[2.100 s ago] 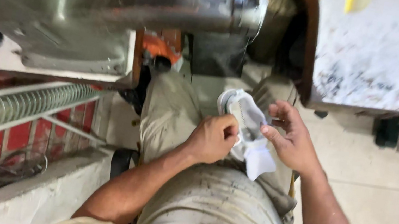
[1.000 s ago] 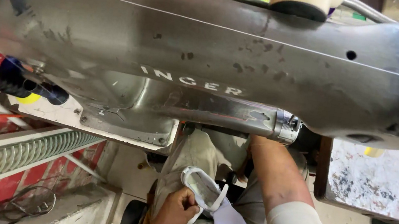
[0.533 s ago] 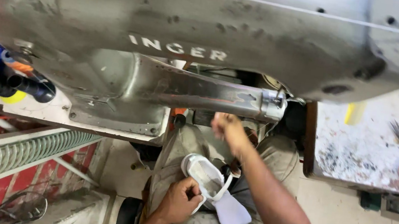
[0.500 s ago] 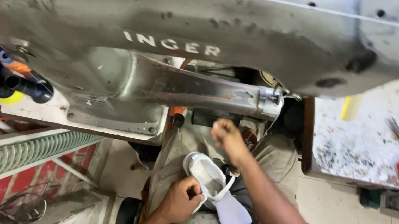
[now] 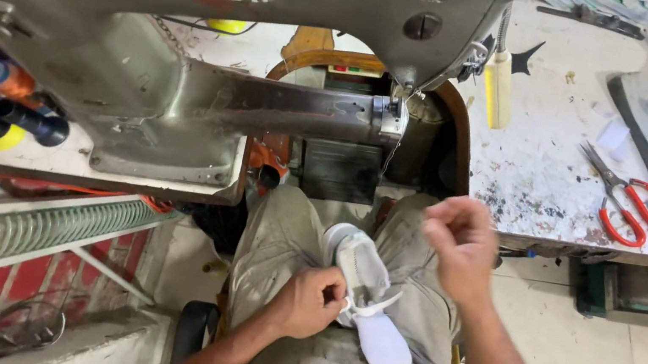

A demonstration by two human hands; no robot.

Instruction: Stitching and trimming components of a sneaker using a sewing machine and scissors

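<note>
Head view: we hold one white shoe upper (image 5: 360,282) on our lap, our left hand (image 5: 306,301) clamped on it, our right hand (image 5: 460,247) raised beside it with fingers pinched, perhaps on a thread we cannot make out. We judge this a pause between stitching passes; next calls for steady alignment under the one grey sewing machine (image 5: 218,29). One pair of red scissors (image 5: 627,202) lies on the worktop (image 5: 548,168).

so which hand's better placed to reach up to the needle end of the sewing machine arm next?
Probably the right hand: it is free, raised above the lap, loosely closed, and nearer the needle end of the sewing machine arm. The left hand is gripping the white shoe upper on the lap.
</note>
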